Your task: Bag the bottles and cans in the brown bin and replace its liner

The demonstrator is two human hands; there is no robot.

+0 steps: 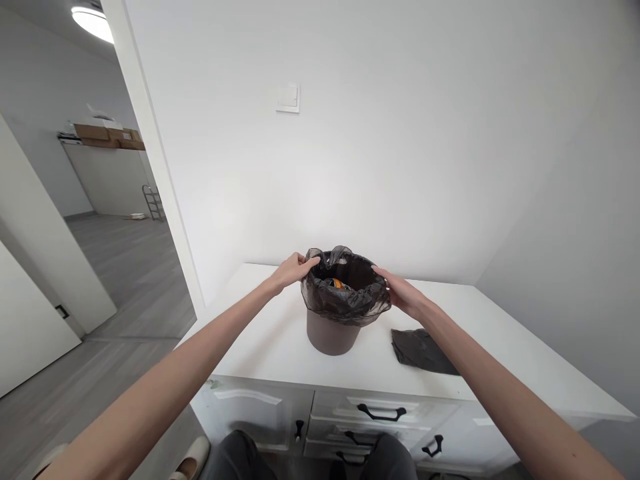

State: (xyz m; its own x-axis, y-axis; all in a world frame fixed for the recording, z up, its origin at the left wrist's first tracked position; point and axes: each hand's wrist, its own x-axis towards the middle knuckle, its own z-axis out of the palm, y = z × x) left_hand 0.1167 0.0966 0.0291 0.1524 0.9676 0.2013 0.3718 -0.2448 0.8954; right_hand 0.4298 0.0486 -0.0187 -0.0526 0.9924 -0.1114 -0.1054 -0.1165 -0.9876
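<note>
At the frame's lower center, the white cabinet [260, 343] bore the brown trash bin [333, 333], with a black bag [345, 303] draped over its rim and orange-marked litter inside. I had my left hand [293, 269] and right hand [403, 293] pinching the liner at opposite sides; a folded dark plastic bag [423, 350] lay to the right.

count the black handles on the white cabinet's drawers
3 in view, stacked: the top handle, the middle handle and the bottom handle. Others may be hidden by the knees or past the picture's lower edge.
</note>
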